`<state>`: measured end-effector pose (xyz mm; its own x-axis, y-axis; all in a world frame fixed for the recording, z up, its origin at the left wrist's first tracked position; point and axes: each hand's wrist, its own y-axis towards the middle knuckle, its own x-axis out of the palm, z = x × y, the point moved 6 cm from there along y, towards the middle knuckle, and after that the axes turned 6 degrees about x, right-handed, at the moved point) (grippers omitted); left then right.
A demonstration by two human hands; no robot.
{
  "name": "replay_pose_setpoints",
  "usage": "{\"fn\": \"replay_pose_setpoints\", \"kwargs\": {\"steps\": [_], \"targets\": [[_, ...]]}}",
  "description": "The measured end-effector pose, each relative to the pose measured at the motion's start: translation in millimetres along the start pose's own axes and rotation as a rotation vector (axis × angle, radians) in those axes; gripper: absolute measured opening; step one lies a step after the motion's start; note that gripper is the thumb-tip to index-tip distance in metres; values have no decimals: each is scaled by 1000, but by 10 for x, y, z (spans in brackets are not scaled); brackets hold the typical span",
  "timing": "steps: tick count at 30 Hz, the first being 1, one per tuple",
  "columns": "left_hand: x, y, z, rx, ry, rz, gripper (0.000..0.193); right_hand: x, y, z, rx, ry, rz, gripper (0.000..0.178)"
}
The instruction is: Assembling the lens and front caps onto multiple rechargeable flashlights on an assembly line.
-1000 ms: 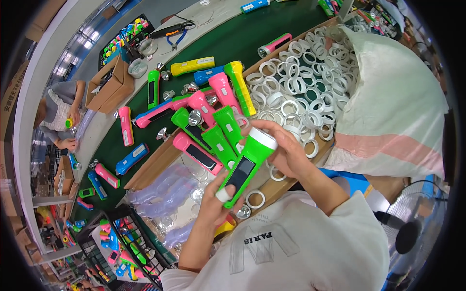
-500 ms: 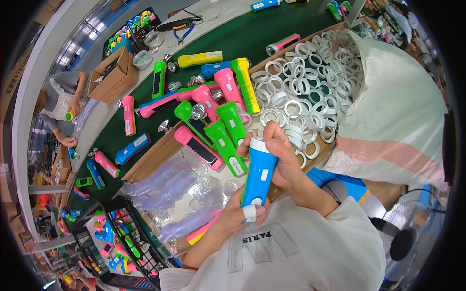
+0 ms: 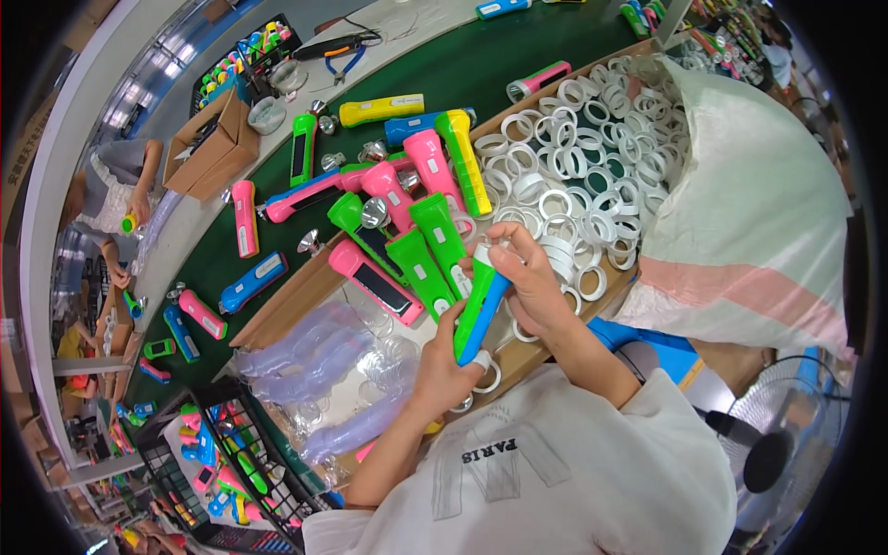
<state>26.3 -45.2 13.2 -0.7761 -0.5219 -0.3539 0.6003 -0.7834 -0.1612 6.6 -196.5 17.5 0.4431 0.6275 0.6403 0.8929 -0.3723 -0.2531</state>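
A blue and green flashlight (image 3: pixel 479 317) is held tilted in front of my chest, its head pointing away from me. My left hand (image 3: pixel 442 368) wraps round its lower handle; a white band circles one finger. My right hand (image 3: pixel 532 282) grips the head end, thumb and fingers closed about the white ring (image 3: pixel 484 255) there. Just beyond are two green flashlights (image 3: pixel 421 273) leaning on the box edge, with a pink flashlight (image 3: pixel 376 282) to their left. Loose white rings (image 3: pixel 555 203) fill the box beyond my right hand.
A white woven sack (image 3: pixel 749 194) slumps at the right, above a fan (image 3: pixel 777 444). Clear lenses and purple plastic sleeves (image 3: pixel 310 347) lie at the left. A black basket (image 3: pixel 199 481) holds flashlights. Across the green belt (image 3: pixel 370 88) are more flashlights, reflectors and a cardboard box (image 3: pixel 215 148); another person works far left.
The flashlight has been turned in my hands, so its green side now shows beside the blue. It has shifted slightly left and away from my body, both hands still on it.
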Motion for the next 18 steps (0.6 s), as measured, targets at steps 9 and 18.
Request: {"fn": "replay_pose_setpoints", "kwargs": {"steps": [9, 18], "targets": [[-324, 636, -12, -184, -783, -46, 48, -437, 167, -428, -638, -1633, 465, 38], [-1104, 2200, 761, 411, -119, 406, 69, -440, 428, -316, -475, -1885, 295, 33]]}}
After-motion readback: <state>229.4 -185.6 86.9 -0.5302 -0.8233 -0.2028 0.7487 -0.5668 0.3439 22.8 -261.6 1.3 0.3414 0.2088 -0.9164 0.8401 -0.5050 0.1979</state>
